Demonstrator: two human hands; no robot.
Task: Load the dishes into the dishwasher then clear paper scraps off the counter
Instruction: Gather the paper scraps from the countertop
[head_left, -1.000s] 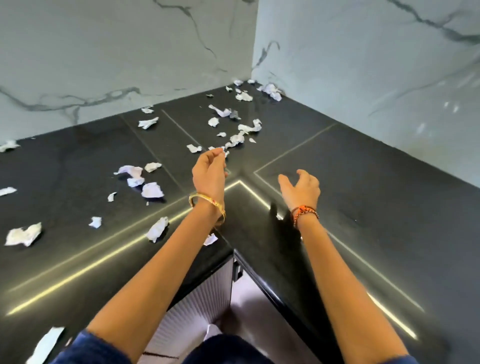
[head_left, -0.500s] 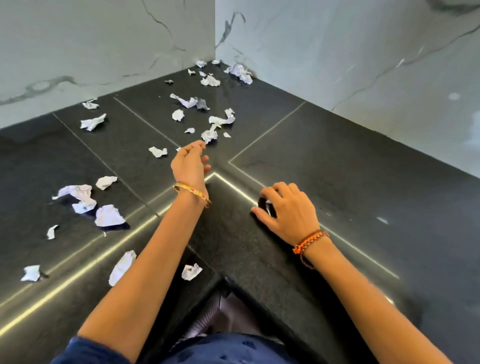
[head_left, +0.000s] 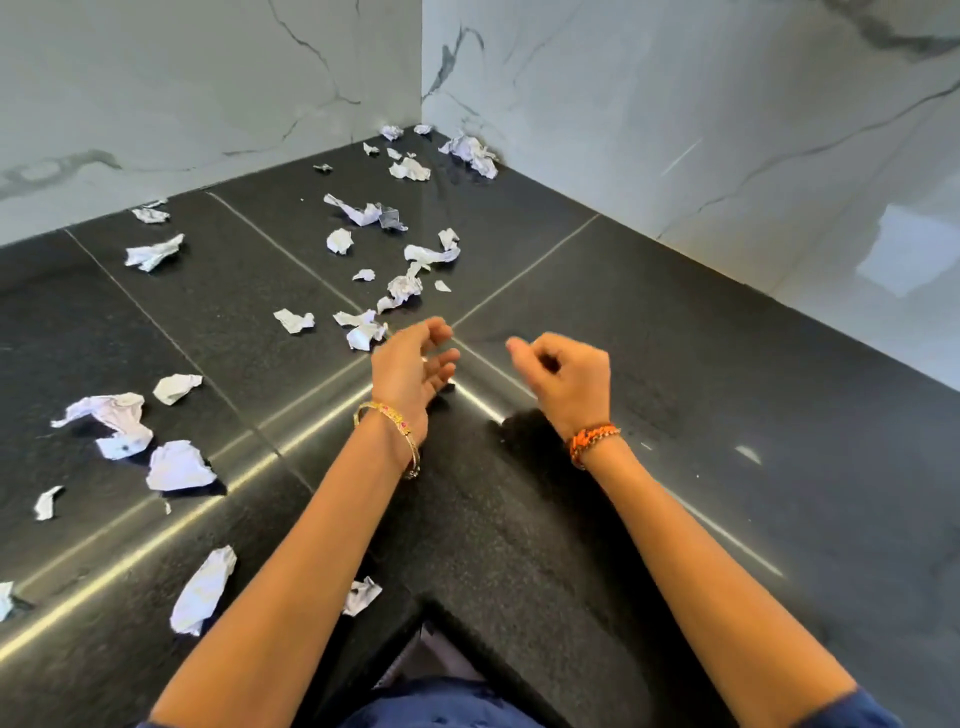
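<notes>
Paper scraps litter the black counter, mostly left of centre and back into the corner; none lies on the right run. I see my left hand open, palm up, beside the nearest scrap, holding nothing visible. My right hand is loosely curled; whether it pinches a scrap I cannot tell. I judge the scraps weightless, soft, draft-prone: pinch raised crumples or sweep flat ones together.

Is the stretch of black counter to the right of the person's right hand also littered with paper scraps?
No, the paper scraps lie left of and beyond the hands, while the counter right of the right hand shows only dark stone and reflections.
</notes>
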